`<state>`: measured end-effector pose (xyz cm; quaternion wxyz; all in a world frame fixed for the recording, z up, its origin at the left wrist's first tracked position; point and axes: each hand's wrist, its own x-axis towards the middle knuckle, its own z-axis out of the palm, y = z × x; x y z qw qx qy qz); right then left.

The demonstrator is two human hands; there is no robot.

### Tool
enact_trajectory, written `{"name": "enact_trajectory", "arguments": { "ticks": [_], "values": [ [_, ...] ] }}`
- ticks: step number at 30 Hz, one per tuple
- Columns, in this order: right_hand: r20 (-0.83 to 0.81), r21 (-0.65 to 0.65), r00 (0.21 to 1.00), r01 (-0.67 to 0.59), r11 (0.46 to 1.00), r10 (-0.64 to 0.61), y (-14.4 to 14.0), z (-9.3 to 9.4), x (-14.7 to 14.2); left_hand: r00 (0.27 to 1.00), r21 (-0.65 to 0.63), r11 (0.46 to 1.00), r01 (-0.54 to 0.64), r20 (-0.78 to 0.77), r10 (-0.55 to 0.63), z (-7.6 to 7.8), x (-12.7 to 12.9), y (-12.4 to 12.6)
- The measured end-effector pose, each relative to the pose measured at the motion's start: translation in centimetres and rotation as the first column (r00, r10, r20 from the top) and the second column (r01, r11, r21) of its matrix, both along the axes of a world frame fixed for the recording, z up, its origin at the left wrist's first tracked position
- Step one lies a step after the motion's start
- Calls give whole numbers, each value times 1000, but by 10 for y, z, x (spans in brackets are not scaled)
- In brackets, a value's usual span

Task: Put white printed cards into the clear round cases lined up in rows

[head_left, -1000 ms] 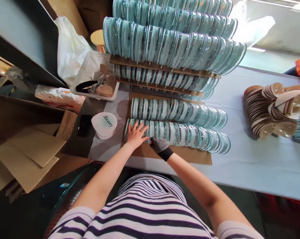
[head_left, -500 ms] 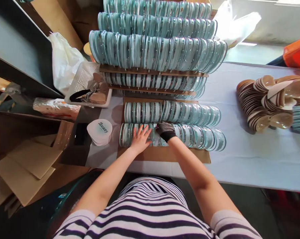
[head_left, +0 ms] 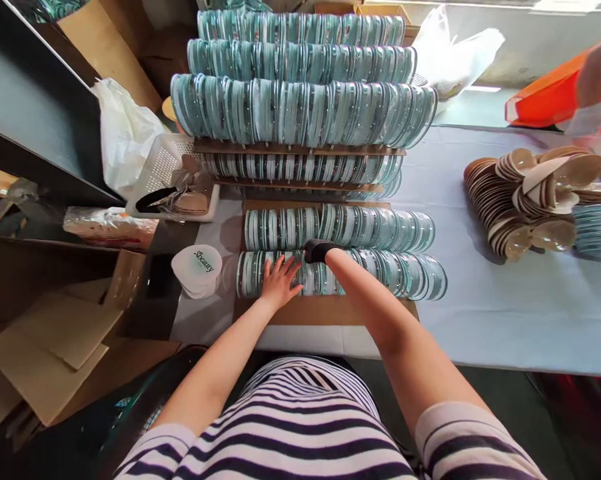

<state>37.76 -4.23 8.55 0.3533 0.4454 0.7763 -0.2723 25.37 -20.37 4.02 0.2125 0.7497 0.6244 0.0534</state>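
Note:
Two rows of clear round plastic pieces with teal rims, packed side by side on edge, lie across a brown cardboard sheet (head_left: 330, 312). On the near row (head_left: 400, 275), my bare left hand (head_left: 277, 283) rests open with its fingers spread. My right hand (head_left: 318, 252) wears a dark glove and sits at the top edge of the near row, close to the far row (head_left: 375, 229). Its fingers are curled closed, and what they hold, if anything, is hidden. To the left lies a small stack of pale rounded pieces (head_left: 196, 270) printed "Sbeauty".
Behind stands a rack of similar rimmed rows (head_left: 300, 113). A white basket (head_left: 150, 175) with loose pieces stands left, beside a white plastic bag (head_left: 123, 137). Nested tan pieces (head_left: 520, 207) are on the right. At upper right, another person's arm (head_left: 598, 73) is near an orange container (head_left: 545, 97).
My right hand has moved slightly left and away from me, to the near row's top edge. My left hand stays on the row. Another person's arm and more of the orange container have appeared.

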Motion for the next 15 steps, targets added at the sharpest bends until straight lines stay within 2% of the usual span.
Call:
{"name": "enact_trajectory", "arguments": {
  "ticks": [8, 15],
  "values": [
    [-5, 178, 999, -30, 984, 32, -34, 12, -3, 1000, 17, 1000, 3, -5, -3, -1, -1, -1],
    [-28, 276, 1000, -2, 961, 10, -57, 11, 5, 1000, 1, 1000, -1, 4, 1, 1, 0, 1]
  ]
}}
